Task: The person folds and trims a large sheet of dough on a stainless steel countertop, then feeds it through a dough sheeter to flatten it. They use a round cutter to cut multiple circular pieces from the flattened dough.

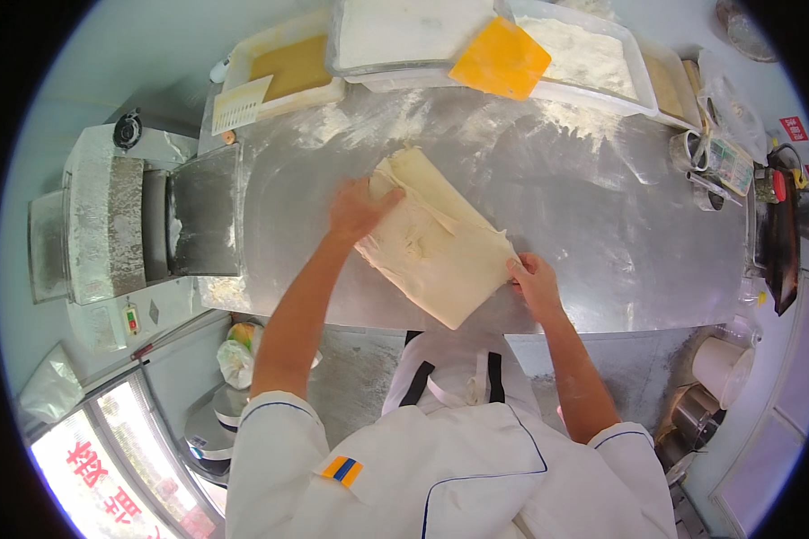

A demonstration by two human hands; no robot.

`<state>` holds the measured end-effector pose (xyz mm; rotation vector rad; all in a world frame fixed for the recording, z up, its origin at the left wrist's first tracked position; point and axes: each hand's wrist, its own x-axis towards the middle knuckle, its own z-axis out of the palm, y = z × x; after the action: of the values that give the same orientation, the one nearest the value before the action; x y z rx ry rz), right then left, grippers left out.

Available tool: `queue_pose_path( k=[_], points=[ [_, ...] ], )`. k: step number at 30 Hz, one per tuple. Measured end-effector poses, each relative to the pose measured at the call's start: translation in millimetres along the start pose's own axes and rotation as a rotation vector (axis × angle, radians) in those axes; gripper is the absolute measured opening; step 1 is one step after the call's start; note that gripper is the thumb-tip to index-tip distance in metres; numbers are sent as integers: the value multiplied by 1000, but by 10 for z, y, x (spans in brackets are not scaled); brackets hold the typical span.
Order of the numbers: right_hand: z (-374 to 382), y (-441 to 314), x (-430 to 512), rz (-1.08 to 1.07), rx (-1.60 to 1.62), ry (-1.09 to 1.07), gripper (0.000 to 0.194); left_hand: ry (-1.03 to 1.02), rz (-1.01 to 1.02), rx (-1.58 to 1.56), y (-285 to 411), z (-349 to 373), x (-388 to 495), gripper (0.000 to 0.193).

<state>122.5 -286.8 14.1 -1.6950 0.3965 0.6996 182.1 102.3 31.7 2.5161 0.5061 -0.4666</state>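
Observation:
A folded slab of pale dough [438, 249] lies at a slant on the steel worktable [600, 222], close to its front edge. At the slab's upper left edge is my left hand [361, 209], its thumb over the dough and its fingers partly hidden. My right hand [536, 279] pinches the slab's right corner between thumb and fingers. A loose flap and rough, torn patches show on the upper face of the dough.
A dough sheeter [108, 229] adjoins the table's left end. Along the back stand a flour tub [580, 57], a lidded white container [411, 34] with an orange scraper [502, 59], and a tray of yellow material [286, 67]. Metal cutters [687, 151] sit at right.

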Motion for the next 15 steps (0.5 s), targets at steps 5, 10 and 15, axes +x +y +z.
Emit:
queue_pose_path(
  k=[5, 10, 15],
  points=[
    [68, -523, 74, -201, -670, 156, 47, 320, 227, 7, 132, 172, -60, 90],
    [917, -1264, 470, -674, -783, 119, 43, 568, 272, -37, -89, 349, -463, 71],
    [2222, -1805, 1065, -941, -986, 40, 49, 609, 85, -76, -364, 267, -501, 57]
  ],
)
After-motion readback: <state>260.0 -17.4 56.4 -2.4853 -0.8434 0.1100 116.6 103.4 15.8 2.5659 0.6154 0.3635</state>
